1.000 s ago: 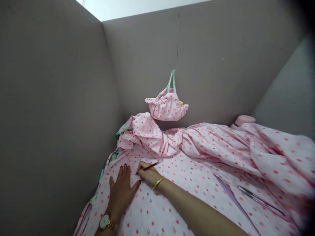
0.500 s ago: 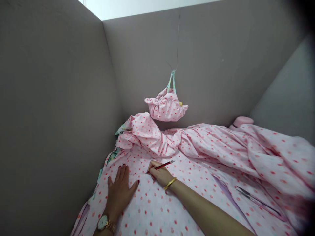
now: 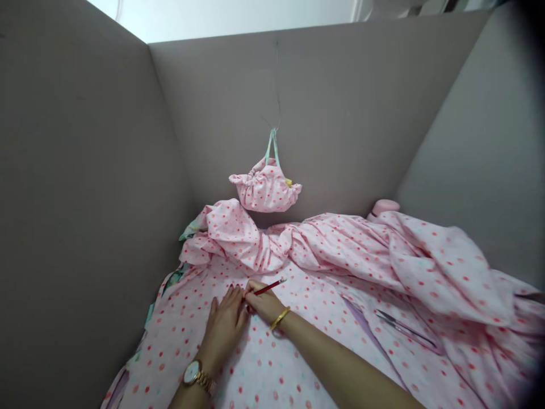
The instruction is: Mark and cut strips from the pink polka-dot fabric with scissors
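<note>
Pink fabric with red dots (image 3: 272, 363) is spread out beneath both hands. My left hand (image 3: 225, 319) lies on it, fingers stretched out and close together, with a watch (image 3: 192, 373) on the wrist. Right beside its fingertips, my right hand (image 3: 263, 302) grips a dark red pencil (image 3: 271, 286) in a writing hold, tip down toward the cloth. The pencil's point is hidden by the fingers. A gold bangle (image 3: 280, 318) circles the right wrist.
Bunched dotted fabric (image 3: 340, 244) runs along the back. Small scissors (image 3: 406, 330) lie on the cloth at right. A gathered pink cloth pouch (image 3: 269, 190) hangs from a wire on the grey partition (image 3: 213, 102). A pink rounded object (image 3: 385, 206) stands in the back right corner.
My left hand has moved right, next to my right hand, and its fingers have drawn together. The right hand still holds the pencil. The whole view has shifted slightly.
</note>
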Tool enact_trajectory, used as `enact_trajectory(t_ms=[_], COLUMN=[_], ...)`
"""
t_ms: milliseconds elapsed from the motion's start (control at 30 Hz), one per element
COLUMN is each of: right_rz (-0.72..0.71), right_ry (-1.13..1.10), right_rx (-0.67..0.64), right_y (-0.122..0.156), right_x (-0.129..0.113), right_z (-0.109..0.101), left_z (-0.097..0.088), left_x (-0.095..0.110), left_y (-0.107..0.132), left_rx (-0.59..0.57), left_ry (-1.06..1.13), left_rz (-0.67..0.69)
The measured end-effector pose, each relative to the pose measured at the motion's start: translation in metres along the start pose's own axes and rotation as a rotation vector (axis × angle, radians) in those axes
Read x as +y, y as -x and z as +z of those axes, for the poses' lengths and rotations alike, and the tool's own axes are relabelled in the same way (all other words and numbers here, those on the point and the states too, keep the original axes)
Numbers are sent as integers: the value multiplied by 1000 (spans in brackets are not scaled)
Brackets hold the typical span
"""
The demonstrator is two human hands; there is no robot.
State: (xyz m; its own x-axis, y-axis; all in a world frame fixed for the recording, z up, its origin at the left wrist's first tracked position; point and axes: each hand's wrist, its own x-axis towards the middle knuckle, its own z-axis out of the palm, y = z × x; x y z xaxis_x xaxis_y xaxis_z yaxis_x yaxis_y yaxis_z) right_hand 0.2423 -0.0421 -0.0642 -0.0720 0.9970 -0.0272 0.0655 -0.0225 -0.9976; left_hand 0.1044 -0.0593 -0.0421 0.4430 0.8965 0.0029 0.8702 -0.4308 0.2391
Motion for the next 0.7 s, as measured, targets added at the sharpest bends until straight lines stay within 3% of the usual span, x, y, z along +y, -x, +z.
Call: enact_trajectory(t_ms=[167, 533, 700], right_rz=[9, -5, 40], right_ry=[-3, -41, -2], right_rx=[-8, 4, 49], right_y=[2, 11, 14], right_x=[-1, 3, 5], right_z=[-5, -28, -49], left_z=[11, 13, 14], left_x=[-4, -6, -7], left_y=[-6, -4, -6], left_rx=[-5, -4, -3], left_ry=[-73, -111, -107], left_rz=[-31, -48, -62])
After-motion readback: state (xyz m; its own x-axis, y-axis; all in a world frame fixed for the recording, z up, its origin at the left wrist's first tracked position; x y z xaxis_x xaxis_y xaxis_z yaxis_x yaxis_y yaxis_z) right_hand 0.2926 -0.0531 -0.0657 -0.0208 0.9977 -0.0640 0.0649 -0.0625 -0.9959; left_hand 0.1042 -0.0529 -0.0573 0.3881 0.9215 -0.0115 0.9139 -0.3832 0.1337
